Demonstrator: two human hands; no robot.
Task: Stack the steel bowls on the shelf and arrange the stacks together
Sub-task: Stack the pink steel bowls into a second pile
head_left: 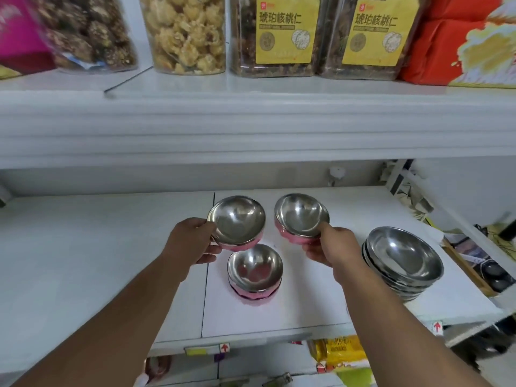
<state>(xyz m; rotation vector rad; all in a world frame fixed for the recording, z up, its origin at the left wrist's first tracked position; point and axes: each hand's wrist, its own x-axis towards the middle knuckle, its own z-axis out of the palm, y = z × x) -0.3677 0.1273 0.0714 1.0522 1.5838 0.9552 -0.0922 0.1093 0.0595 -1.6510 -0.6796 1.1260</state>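
On the white shelf [111, 247] stand steel bowls with pink outsides. My left hand [192, 241] grips the rim of the left pink bowl [237, 222], which tilts toward me. My right hand [332, 247] holds the right pink bowl stack [300, 215] by its near rim; it looks like two nested bowls, also tilted. Between and below my hands a third pink stack [255, 272] rests on the shelf, untouched. At the right sits a stack of several wider plain steel bowls [402, 258], close to my right wrist.
The upper shelf [251, 127] overhangs the work area, carrying jars of snacks [184, 32] and a red package [458, 37]. The shelf's front edge [251, 336] has price tags. Yellow packets [340, 350] lie on the level below. Clutter sits past the right end.
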